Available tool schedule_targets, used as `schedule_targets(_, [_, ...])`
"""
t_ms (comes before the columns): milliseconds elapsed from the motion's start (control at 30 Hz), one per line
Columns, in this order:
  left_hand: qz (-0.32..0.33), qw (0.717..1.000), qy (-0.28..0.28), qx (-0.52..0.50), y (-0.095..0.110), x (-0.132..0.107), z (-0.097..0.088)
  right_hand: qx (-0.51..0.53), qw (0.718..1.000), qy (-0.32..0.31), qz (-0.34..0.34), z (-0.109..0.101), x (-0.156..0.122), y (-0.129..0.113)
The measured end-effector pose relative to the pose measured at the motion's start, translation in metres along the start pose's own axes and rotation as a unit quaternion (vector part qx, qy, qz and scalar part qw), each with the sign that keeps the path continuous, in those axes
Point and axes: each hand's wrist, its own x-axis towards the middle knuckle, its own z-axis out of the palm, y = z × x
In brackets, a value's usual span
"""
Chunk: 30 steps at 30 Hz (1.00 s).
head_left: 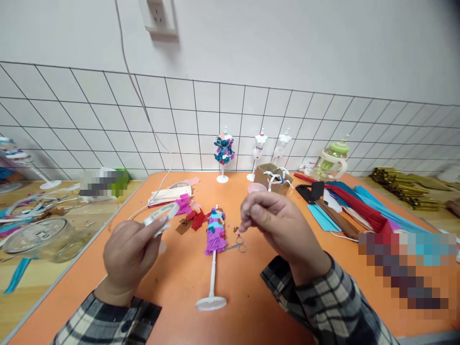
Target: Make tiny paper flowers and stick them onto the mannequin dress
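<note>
My left hand [131,254] is closed around a white tape roll [161,213] with faint green print, gripping it between thumb and fingers. Raised over the right part of the table, my right hand [276,223] has its fingertips pinched together; whatever may be between them is too small to make out. Between the hands is a small mannequin [215,235] on a white stand, dressed in purple ruffled paper with light blue bands. I cannot tell whether it stands or lies. Small scissors [237,245] rest beside its skirt.
Red, brown and magenta paper scraps [190,218] lie left of the mannequin. Behind stand a blue-flowered mannequin [224,149], two white mannequins [260,143], a cardboard box [269,176] and a green-lidded bottle [332,160]. Coloured paper rolls [362,206] fill the right side.
</note>
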Motion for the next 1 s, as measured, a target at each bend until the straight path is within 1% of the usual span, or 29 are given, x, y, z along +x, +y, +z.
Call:
schedule_targets(33, [0.032,0.998,-0.023,0.046,-0.003,0.004,0.003,-0.012,1.0,0.022,0.0,-0.007,0.002,0.003])
schedule_targets(67, [0.044,0.993,-0.064,0.088,-0.004,0.008,0.007,-0.028,0.999,0.038,-0.002,-0.014,0.004,0.01])
schedule_targets(100, [0.038,0.984,-0.124,0.126,-0.004,0.01,0.012,-0.048,0.998,0.038,0.003,-0.021,0.005,0.02])
schedule_targets(167, [-0.021,0.949,-0.251,0.189,-0.003,0.01,0.022,-0.092,0.995,0.036,0.01,-0.033,0.002,0.05])
schedule_targets(233, [-0.109,0.9,-0.355,0.226,0.0,0.006,0.03,-0.154,0.986,0.063,0.007,-0.043,-0.006,0.086])
schedule_targets(267, [-0.147,0.876,-0.399,0.225,0.002,0.003,0.032,-0.203,0.976,0.084,0.0,-0.047,-0.011,0.102])
schedule_targets(300, [-0.179,0.855,-0.435,0.218,0.004,0.0,0.032,-0.257,0.962,0.092,-0.002,-0.05,-0.017,0.116])
schedule_targets(333, [-0.202,0.84,-0.456,0.213,0.007,-0.001,0.031,-0.301,0.95,0.081,0.0,-0.052,-0.022,0.128])
schedule_targets(367, [-0.217,0.833,-0.46,0.219,0.01,-0.001,0.028,-0.332,0.94,0.074,0.001,-0.053,-0.027,0.136])
schedule_targets(400, [-0.224,0.834,-0.445,0.238,0.014,-0.001,0.026,-0.355,0.932,0.075,0.001,-0.053,-0.03,0.141])
schedule_targets(433, [-0.215,0.846,-0.406,0.271,0.019,0.001,0.024,-0.374,0.924,0.076,-0.003,-0.053,-0.032,0.144])
schedule_targets(467, [-0.189,0.864,-0.364,0.293,0.024,0.002,0.023,-0.391,0.917,0.08,-0.011,-0.052,-0.033,0.145])
schedule_targets(500, [-0.166,0.883,-0.334,0.284,0.03,0.003,0.025,-0.407,0.909,0.085,-0.024,-0.05,-0.032,0.145])
schedule_targets(533, [-0.159,0.902,-0.324,0.236,0.036,0.003,0.03,-0.423,0.901,0.086,-0.037,-0.049,-0.031,0.145])
schedule_targets(567, [-0.168,0.912,-0.342,0.153,0.043,0.002,0.036,-0.437,0.894,0.083,-0.051,-0.047,-0.03,0.145])
schedule_targets(600, [-0.198,0.908,-0.362,0.072,0.051,-0.001,0.045,-0.449,0.888,0.077,-0.065,-0.045,-0.028,0.144])
schedule_targets(633, [-0.226,0.895,-0.383,0.02,0.057,-0.004,0.056,-0.457,0.883,0.071,-0.079,-0.043,-0.027,0.144])
schedule_targets(667, [-0.239,0.887,-0.396,-0.017,0.063,-0.007,0.066,-0.462,0.879,0.065,-0.094,-0.041,-0.027,0.145])
schedule_targets(733, [-0.277,0.88,-0.383,-0.049,0.07,-0.013,0.083,-0.463,0.876,0.057,-0.126,-0.037,-0.028,0.144])
schedule_targets(800, [-0.306,0.871,-0.379,-0.058,0.07,-0.016,0.091,-0.458,0.874,0.057,-0.151,-0.034,-0.03,0.141])
schedule_targets(867, [-0.347,0.851,-0.385,-0.084,0.064,-0.014,0.088,-0.453,0.873,0.068,-0.167,-0.031,-0.033,0.137])
schedule_targets(900, [-0.374,0.833,-0.389,-0.121,0.06,-0.013,0.084,-0.453,0.871,0.075,-0.175,-0.03,-0.034,0.134])
schedule_targets(933, [-0.409,0.805,-0.391,-0.175,0.057,-0.011,0.078,-0.455,0.867,0.081,-0.185,-0.03,-0.035,0.132])
schedule_targets(967, [-0.446,0.767,-0.391,-0.242,0.054,-0.009,0.072,-0.458,0.863,0.081,-0.198,-0.029,-0.036,0.129])
schedule_targets(1000, [-0.479,0.719,-0.398,-0.309,0.052,-0.007,0.066,-0.462,0.857,0.078,-0.216,-0.029,-0.037,0.127])
